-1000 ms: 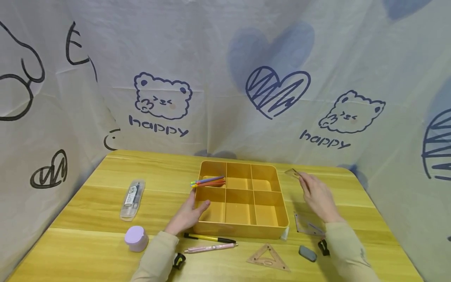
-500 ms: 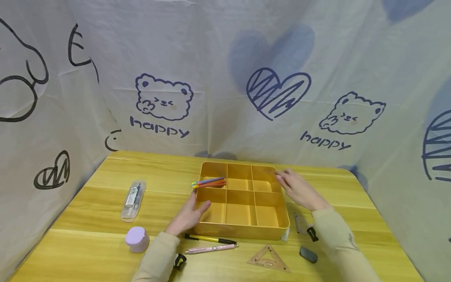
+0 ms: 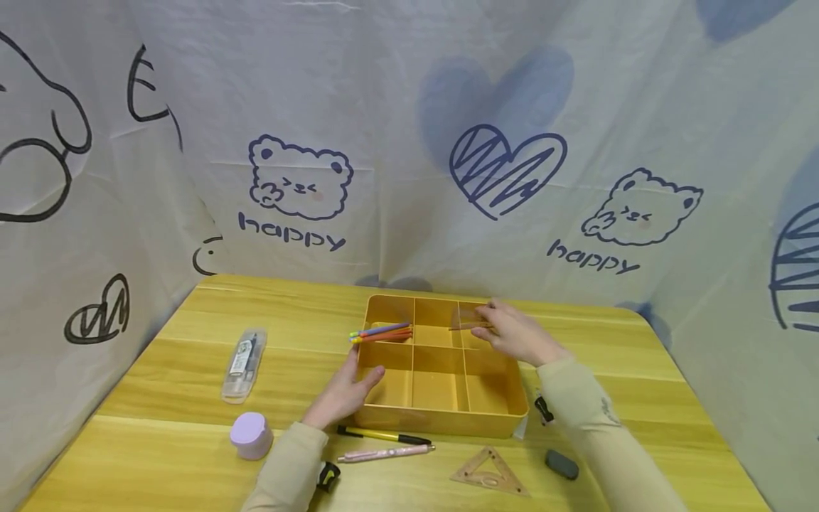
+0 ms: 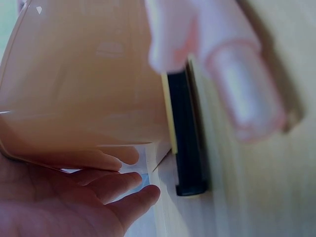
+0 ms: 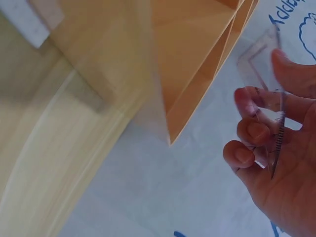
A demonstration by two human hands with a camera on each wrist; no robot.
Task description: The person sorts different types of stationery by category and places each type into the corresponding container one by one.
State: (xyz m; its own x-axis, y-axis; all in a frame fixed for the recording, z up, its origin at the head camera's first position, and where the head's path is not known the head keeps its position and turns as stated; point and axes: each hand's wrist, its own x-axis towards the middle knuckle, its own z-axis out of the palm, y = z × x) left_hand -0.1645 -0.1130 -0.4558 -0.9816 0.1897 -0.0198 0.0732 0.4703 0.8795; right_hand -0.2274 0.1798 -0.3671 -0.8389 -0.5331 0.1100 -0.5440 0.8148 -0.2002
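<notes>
My left hand (image 3: 342, 390) grips the left wall of a yellow-orange organizer box (image 3: 441, 421), thumb inside and fingers along the outside. The left wrist view shows those fingers (image 4: 131, 195) against the outer wall. My right hand (image 3: 518, 336) holds a clear set square (image 3: 469, 318) over the back-right compartment. In the right wrist view, the thumb and curled fingers pinch the set square (image 5: 254, 61), its scale showing at one edge. Coloured pens (image 3: 382, 333) lie across the back-left compartment, their ends poking over the left rim.
A yellow-and-black pen (image 3: 384, 435) and a pink pen (image 3: 386, 453) lie before the box. Also on the table are another set square (image 3: 490, 471), a grey oblong piece (image 3: 561, 464), a purple round container (image 3: 252, 435) and a clear pencil case (image 3: 244, 365). A cloth backdrop hangs behind.
My right hand has moved left with the set square, from beyond the box's right side to above the back-right compartment. The left hand keeps its grip on the box.
</notes>
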